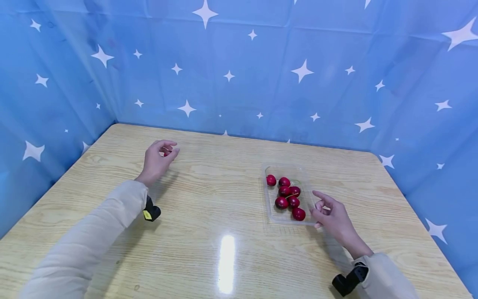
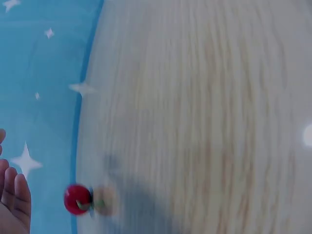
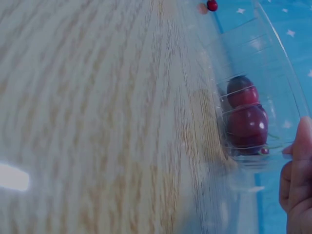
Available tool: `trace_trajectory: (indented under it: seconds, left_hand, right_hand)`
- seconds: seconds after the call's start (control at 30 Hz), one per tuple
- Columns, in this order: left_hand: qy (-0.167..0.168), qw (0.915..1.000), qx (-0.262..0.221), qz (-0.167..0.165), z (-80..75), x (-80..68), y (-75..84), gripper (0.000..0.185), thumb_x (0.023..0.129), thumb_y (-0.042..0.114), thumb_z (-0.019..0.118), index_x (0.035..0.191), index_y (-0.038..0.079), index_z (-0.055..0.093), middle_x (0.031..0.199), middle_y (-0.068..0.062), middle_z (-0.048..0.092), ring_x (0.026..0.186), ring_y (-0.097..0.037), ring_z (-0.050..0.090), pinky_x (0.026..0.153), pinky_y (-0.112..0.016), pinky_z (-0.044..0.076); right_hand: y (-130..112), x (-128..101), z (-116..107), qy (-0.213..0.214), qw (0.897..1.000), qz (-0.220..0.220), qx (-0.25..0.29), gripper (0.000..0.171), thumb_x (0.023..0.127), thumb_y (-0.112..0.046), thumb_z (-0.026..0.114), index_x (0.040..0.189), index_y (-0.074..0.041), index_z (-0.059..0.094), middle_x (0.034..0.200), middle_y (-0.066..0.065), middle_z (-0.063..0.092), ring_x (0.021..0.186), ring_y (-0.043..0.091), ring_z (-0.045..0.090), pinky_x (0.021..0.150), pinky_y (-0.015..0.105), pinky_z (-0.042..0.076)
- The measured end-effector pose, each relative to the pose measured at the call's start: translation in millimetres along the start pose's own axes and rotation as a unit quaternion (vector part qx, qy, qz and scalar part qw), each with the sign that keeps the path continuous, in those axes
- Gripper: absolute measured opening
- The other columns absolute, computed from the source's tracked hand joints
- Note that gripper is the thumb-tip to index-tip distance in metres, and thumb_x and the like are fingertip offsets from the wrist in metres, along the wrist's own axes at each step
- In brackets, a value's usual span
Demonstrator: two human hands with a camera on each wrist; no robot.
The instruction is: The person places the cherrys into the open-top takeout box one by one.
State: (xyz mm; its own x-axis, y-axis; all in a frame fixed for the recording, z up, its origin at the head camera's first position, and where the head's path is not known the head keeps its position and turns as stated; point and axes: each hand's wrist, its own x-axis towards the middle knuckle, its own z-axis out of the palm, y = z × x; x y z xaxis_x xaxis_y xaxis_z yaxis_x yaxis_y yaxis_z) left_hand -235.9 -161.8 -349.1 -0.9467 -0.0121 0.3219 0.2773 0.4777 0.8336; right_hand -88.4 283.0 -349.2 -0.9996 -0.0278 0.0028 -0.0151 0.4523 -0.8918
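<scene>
My left hand (image 1: 157, 161) is at the far left of the table, its fingers bent loosely around a small round red fruit with a green top, mostly hidden behind them. In the left wrist view this red fruit (image 2: 77, 199) sits on the tabletop, apart from the fingers (image 2: 22, 190). To the right lies a clear plastic box (image 1: 269, 207) with several dark red cherries (image 1: 298, 214), some with green stems. My right hand (image 1: 336, 220) pinches the box's near right edge, its index finger stretched out. From the right wrist, the thumb (image 3: 303, 141) shows at the rim.
The wooden table (image 1: 209, 191) carries a bright glare spot near its front. A blue cloth (image 1: 239, 74) with white stars hangs along its back and sides. Each wrist wears a small black camera, the left one (image 1: 151, 209) with a yellow label.
</scene>
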Motion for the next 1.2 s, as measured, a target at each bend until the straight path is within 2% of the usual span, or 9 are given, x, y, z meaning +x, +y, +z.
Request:
trace_trajectory:
  seconds: [0.2,0.43,0.8,1.07,1.2]
  left_hand:
    - [0.004,0.9998,0.019,-0.009,-6.5,3.4,-13.6,0.033,0.085,0.024,0.06,0.11,0.003,0.058,0.105,-0.02,0.047,0.083,-0.023,0.046,0.066,-0.031,0.04]
    - [-0.015,0.9983,0.046,-0.032,-10.6,3.9,-27.7,0.035,0.084,0.019,0.06,0.113,-0.002,0.056,0.107,-0.022,0.045,0.087,-0.031,0.046,0.072,-0.037,0.039]
    - [-0.073,0.9944,0.059,-0.049,-11.7,-2.2,-40.4,0.031,0.083,0.015,0.062,0.107,-0.004,0.056,0.106,-0.021,0.042,0.086,-0.029,0.049,0.069,-0.034,0.042]
    - [-0.088,0.9916,0.068,-0.066,-10.8,-3.7,-43.9,0.031,0.084,0.014,0.061,0.106,-0.007,0.053,0.105,-0.021,0.042,0.091,-0.033,0.05,0.072,-0.035,0.043]
    - [-0.085,0.9915,0.062,-0.076,-11.6,-4.5,-45.6,0.031,0.083,0.013,0.061,0.105,-0.007,0.053,0.103,-0.021,0.044,0.09,-0.031,0.05,0.072,-0.034,0.042]
  right_hand:
    - [0,0,0,0.003,1.0,-0.005,-0.001,0.051,0.084,0.005,0.054,0.13,0.01,0.033,0.075,0.007,0.041,0.059,0.01,0.054,0.049,0.027,0.05]
    - [0,0,0,0.002,1.0,-0.008,0.0,0.051,0.084,0.005,0.053,0.13,0.01,0.032,0.075,0.006,0.041,0.059,0.009,0.054,0.048,0.027,0.049]
    - [0,0,0,0.003,1.0,-0.008,0.001,0.052,0.084,0.005,0.054,0.13,0.01,0.033,0.075,0.006,0.041,0.059,0.009,0.054,0.048,0.027,0.049]
    - [0,-1,0,0.002,1.0,-0.009,0.004,0.052,0.084,0.004,0.054,0.131,0.01,0.032,0.075,0.006,0.042,0.059,0.01,0.055,0.048,0.027,0.049]
    - [-1,-1,0,0.001,1.0,-0.005,0.003,0.052,0.084,0.004,0.054,0.131,0.009,0.032,0.075,0.007,0.041,0.058,0.01,0.054,0.048,0.027,0.049]
